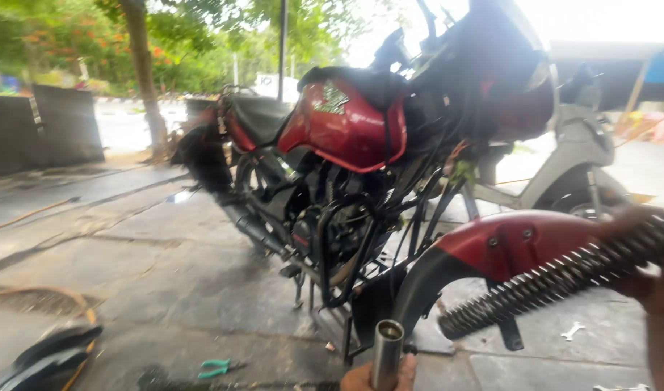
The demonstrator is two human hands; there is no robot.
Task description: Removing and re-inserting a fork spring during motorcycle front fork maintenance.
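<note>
Left hand: your left hand (367,378) sits at the bottom edge of the view, its fingers (406,366) clenched around the steel fork tube (387,353), which stands upright with its open mouth facing up.
Right hand: your right hand (654,289) comes in from the right edge, blurred; it is grasping the upper end of the long coil spring (564,277), though exactly how the fingers wrap it cannot be told.
Spring: it slants down to the left, its free lower end near the tube but still apart from it, off to the right of the mouth and about level with it.
Step in hand: by my reading, you are at the point of feeding the spring into the tube; nothing has entered yet.
Next move calls for: bring the spring's lower end over the tube mouth, tip the spring closer to the tube's line, and hold the tube steady so the coils do not catch on the rim.
Just behind: the red front mudguard (506,242) passes behind the spring.
Floor: green-handled pliers (215,368) lie to the left, a small spanner (572,331) to the right, on wet stone paving (165,275).
Further back: the red motorcycle (332,166) stands stripped at the front, with a grey scooter (578,159) behind it.
</note>
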